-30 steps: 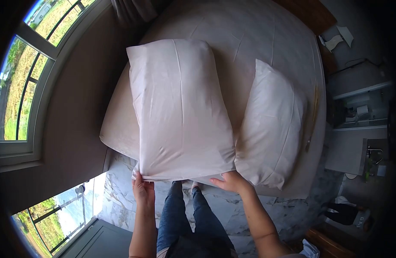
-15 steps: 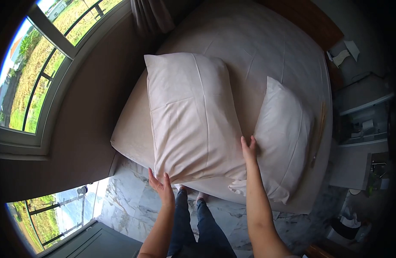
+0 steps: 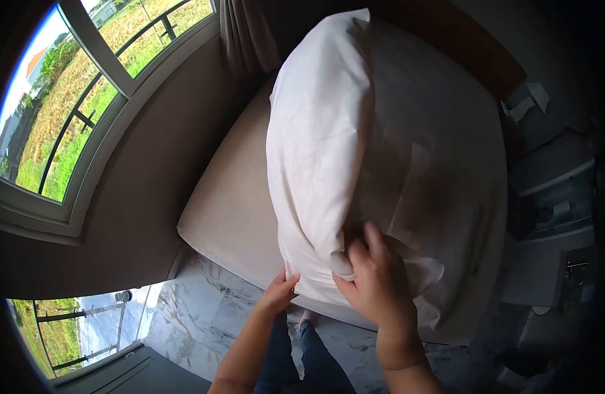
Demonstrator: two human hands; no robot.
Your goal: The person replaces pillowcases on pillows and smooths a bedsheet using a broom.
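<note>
A pale pink pillow (image 3: 319,138) is tipped up on its long edge over the bed, its near end bunched and creased. My left hand (image 3: 280,293) pinches the pillow's near left corner between thumb and fingers. At the near right end, my right hand (image 3: 381,282) is closed on the fabric, its fingers slightly blurred. Behind the raised pillow, a second pillow (image 3: 428,276) lies on the bed in shadow, partly hidden by the first pillow and my right hand.
The bed (image 3: 230,210) has a beige sheet and a wooden headboard (image 3: 476,49). Windows (image 3: 79,105) and a curtain (image 3: 246,39) are on the left. Marble-patterned floor (image 3: 204,315) lies around my feet. A counter (image 3: 539,262) stands at the right.
The first pillow went from lying flat to tipped up on edge, shifting right. My left hand, open before, moved right and closed on its corner; my right hand moved down and closed on its end.
</note>
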